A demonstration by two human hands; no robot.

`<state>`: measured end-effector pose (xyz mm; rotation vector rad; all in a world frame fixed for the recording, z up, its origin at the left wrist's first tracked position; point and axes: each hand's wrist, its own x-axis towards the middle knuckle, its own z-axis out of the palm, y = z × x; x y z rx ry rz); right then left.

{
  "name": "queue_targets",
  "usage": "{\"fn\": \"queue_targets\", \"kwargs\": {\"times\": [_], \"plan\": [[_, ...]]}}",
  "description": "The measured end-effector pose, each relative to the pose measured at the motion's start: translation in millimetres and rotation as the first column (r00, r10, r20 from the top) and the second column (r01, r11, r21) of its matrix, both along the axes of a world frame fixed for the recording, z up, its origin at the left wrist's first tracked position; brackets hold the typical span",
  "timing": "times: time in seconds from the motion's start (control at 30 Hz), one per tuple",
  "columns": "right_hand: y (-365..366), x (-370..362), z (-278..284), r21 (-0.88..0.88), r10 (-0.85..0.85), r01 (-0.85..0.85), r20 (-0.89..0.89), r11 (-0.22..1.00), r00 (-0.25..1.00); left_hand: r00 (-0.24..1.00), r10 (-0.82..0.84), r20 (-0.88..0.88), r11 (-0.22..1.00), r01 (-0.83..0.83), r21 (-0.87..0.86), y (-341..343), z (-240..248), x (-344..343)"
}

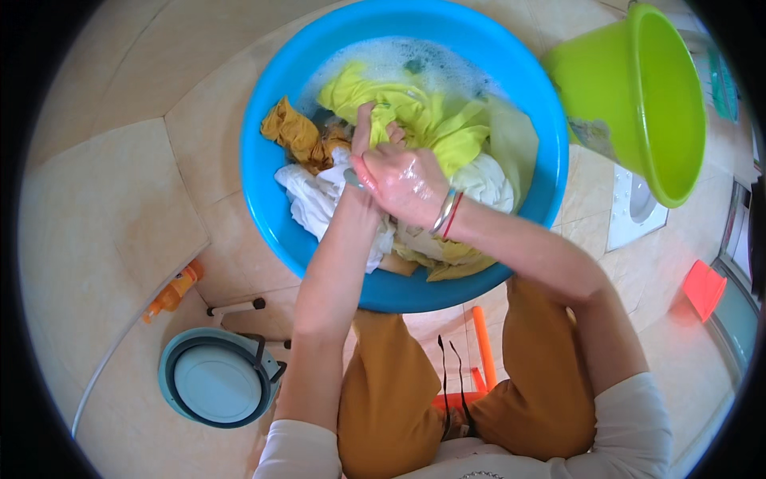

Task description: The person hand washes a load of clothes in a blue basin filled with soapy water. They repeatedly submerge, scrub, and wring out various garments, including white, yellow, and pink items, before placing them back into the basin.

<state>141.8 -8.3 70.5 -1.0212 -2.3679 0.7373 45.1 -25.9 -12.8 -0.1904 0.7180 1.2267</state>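
A large blue basin (263, 199) holds soapy water and wet laundry. My left hand (365, 128) is partly covered by my right hand; its visible fingers close around part of a lime-yellow garment (447, 124). Wet and curled, my right hand (405, 185) lies across my left wrist area, and its fingers are mostly hidden, so what they grip cannot be made out. A grey-green band (353, 178) shows at my left wrist. White cloth (307, 195) bunches beside my left forearm, with a mustard-brown cloth (291, 132) beyond it. More white cloth (485, 184) lies right of my hands.
A lime-green bucket (670, 104) lies tilted at the far right, near a white floor fixture (630, 211). At the left are an orange bottle (174, 289) and a grey-blue folding stool (217, 387). Orange tubing (483, 347) shows between my knees; a red-orange object (704, 289) sits far right.
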Motion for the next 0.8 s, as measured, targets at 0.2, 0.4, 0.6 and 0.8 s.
{"fn": "queue_targets", "kwargs": {"times": [0.2,0.4,0.6,0.8], "plan": [[67.8,17.9,-45.0,-0.184,-0.138,0.206,0.327,0.961,0.935,0.917,0.196,-0.348,0.897,-0.311,-0.314,29.4,39.8,51.4],[30.8,13.3,-24.3,-0.034,-0.178,0.182,0.095,0.983,0.979,0.996,0.088,0.027,0.995,-0.087,-0.038,14.5,18.1,23.4],[37.0,11.0,-26.0,-0.095,-0.043,0.052,0.093,0.994,0.995,0.989,0.136,-0.059,0.990,-0.138,-0.024,3.4,43.9,29.9],[58.5,30.7,-53.8,-0.140,-0.280,0.315,0.224,0.939,0.934,0.974,0.091,-0.208,0.931,-0.157,-0.330,22.4,38.9,50.6]]}}
